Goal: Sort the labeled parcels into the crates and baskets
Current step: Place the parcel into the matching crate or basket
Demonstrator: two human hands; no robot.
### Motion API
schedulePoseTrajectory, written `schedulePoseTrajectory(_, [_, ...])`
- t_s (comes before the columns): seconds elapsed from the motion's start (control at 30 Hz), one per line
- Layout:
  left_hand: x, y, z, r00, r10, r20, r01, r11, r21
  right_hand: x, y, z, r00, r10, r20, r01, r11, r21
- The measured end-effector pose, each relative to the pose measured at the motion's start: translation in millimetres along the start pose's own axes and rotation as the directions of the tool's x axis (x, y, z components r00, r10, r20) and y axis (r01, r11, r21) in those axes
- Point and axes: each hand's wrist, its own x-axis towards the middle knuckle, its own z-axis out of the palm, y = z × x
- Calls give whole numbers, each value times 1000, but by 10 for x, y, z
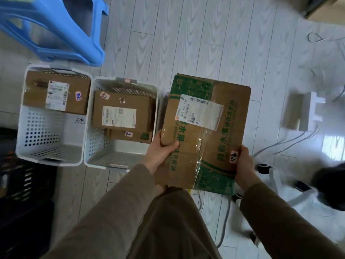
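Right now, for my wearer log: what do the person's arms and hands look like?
The left hand and right hand are bare, no gloves. The left sleeve and right sleeve are long, loose, plain olive-brown cloth, reaching the wrists.

I wore long, loose sleeves of plain olive-brown cloth. My left sleeve (112, 212) and right sleeve (283, 221) reached to the wrists, with soft folds along them. My left hand (160, 154) and right hand (244, 169) were bare. Between the sleeves, a garment (168, 227) of the same olive-brown cloth covered my front.
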Motion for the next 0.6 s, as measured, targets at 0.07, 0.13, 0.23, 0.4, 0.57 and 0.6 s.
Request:
schedulePoseTrajectory(0.07, [48, -68, -18, 1000, -10, -5, 10, 1000, -1, 95, 16, 41, 1000, 4, 8, -3, 1000, -23])
schedulePoseTrajectory(0.13, [66, -119, -49, 1000, -25, 1, 25, 999, -22, 154, 23, 85, 1000, -1, 22, 2, 999, -54])
schedulePoseTrajectory(0.23, [119, -183, -109, 998, -64, -3, 64, 996, -56, 203, 16, 181, 999, -2, 39, 5, 997, -82])
schedulePoseTrajectory(0.4, [278, -222, -196, 998, -55, 1, 55, 998, -13, 329, 46, 306, 999, -3, 43, 6, 997, -81])
schedulePoseTrajectory(0.57, [405, -261, -239, 997, -55, 51, 54, 998, 17, 448, 117, 356, 999, 6, 41, -2, 997, -82])
schedulePoseTrajectory(0.6, [414, -281, -242, 997, -57, 57, 56, 998, 18, 471, 139, 361, 1000, 6, 30, -3, 996, -88])
